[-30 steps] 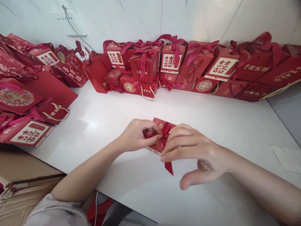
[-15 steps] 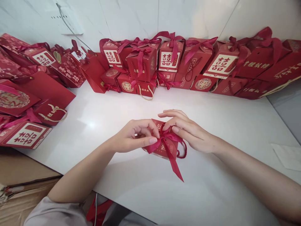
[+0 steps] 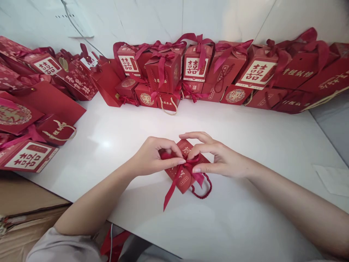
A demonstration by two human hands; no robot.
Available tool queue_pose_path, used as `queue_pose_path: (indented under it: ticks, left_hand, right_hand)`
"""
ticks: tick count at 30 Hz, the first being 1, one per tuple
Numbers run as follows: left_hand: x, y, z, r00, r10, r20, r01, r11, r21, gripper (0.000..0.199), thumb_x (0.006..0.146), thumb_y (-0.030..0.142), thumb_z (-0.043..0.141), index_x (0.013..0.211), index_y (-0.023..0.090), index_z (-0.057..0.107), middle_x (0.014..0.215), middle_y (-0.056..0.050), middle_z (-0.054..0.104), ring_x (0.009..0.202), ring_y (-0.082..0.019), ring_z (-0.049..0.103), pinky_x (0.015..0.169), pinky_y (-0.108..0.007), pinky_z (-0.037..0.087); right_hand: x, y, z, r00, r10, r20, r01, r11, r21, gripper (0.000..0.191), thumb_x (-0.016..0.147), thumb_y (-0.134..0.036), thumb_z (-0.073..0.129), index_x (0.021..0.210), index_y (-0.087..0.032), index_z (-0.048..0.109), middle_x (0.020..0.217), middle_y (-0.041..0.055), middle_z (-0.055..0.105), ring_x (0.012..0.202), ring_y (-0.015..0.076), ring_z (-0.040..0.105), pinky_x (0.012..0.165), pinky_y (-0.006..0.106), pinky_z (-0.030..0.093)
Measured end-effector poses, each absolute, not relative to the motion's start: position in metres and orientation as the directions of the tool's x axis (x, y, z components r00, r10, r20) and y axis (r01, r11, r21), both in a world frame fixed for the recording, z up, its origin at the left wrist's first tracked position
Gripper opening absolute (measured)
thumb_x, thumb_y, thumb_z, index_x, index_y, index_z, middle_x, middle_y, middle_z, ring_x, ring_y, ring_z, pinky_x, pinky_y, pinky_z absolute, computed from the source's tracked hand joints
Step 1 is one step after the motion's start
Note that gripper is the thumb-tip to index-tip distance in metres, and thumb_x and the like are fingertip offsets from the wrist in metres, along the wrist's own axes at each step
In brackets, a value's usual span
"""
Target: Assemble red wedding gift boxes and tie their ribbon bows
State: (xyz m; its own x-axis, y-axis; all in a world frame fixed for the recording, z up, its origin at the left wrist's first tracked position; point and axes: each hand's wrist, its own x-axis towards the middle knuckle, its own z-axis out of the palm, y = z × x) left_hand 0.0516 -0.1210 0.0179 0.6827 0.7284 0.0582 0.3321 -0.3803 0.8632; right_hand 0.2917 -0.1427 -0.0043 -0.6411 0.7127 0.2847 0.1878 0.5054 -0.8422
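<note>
A small red box (image 3: 183,181) with gold print lies on the white table, set at an angle. Across its top runs a crimson ribbon (image 3: 174,185) with a bow, one tail hanging toward the near side. My left hand (image 3: 156,156) pinches the ribbon at the knot between thumb and index finger. From the right, my right hand (image 3: 215,154) bends its index finger and thumb around the bow's right side, gripping the ribbon there, with other fingers stretched out. A dark red cord handle (image 3: 208,189) loops out at the box's right.
Red gift boxes with ribbons, such as one box (image 3: 195,67), stand stacked along the wall. More red boxes and bags (image 3: 32,156) crowd the left. A white sheet (image 3: 331,179) lies at the right. Cardboard (image 3: 29,203) is at the lower left, below the table (image 3: 131,203).
The small box has turned, and its cord handle now sits lower. The ribbon tail has swung from right to left. My right hand's thumb and index finger have moved in on the bow.
</note>
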Motion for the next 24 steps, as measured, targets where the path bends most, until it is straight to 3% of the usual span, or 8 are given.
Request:
queue_pose_path:
  ticks: [7, 12, 16, 24]
  left_hand:
    - [0.055, -0.124, 0.017, 0.683, 0.723, 0.105, 0.398, -0.489, 0.776, 0.014, 0.082, 0.032, 0.070, 0.081, 0.018, 0.074, 0.070, -0.001, 0.068, 0.060, -0.011, 0.054, 0.060, -0.024, 0.043]
    - [0.059, -0.126, 0.014, 0.679, 0.704, 0.207, 0.431, -0.611, 0.664, 0.009, 0.080, 0.029, 0.071, 0.077, 0.021, 0.071, 0.063, 0.003, 0.064, 0.065, -0.012, 0.053, 0.081, -0.031, 0.041]
    - [0.059, -0.126, 0.012, 0.671, 0.706, 0.224, 0.444, -0.626, 0.642, 0.010, 0.080, 0.028, 0.070, 0.073, 0.021, 0.068, 0.063, 0.004, 0.062, 0.065, -0.012, 0.052, 0.082, -0.032, 0.039]
    - [0.059, -0.127, 0.010, 0.664, 0.701, 0.260, 0.461, -0.657, 0.597, 0.007, 0.080, 0.026, 0.067, 0.076, 0.021, 0.066, 0.062, 0.005, 0.061, 0.063, -0.012, 0.051, 0.085, -0.033, 0.036]
  right_hand:
    - [0.290, -0.137, -0.016, -0.596, 0.783, 0.181, 0.050, 0.261, -0.964, 0.027, 0.095, -0.038, 0.059, 0.075, -0.020, 0.062, 0.142, 0.0076, 0.049, 0.131, 0.0256, 0.047, 0.108, 0.048, 0.040]
    - [0.282, -0.143, -0.019, -0.521, 0.832, 0.191, 0.023, 0.238, -0.971, 0.025, 0.094, -0.036, 0.061, 0.075, -0.019, 0.058, 0.135, 0.0086, 0.053, 0.121, 0.0238, 0.054, 0.102, 0.044, 0.044]
    - [0.278, -0.145, -0.022, -0.483, 0.851, 0.206, -0.021, 0.224, -0.974, 0.027, 0.096, -0.033, 0.057, 0.073, -0.019, 0.057, 0.127, 0.0075, 0.057, 0.114, 0.0210, 0.058, 0.097, 0.041, 0.047]
    - [0.279, -0.141, -0.024, -0.471, 0.844, 0.255, -0.039, 0.269, -0.962, 0.026, 0.096, -0.028, 0.057, 0.072, -0.019, 0.058, 0.120, 0.0060, 0.060, 0.116, 0.0199, 0.057, 0.100, 0.039, 0.044]
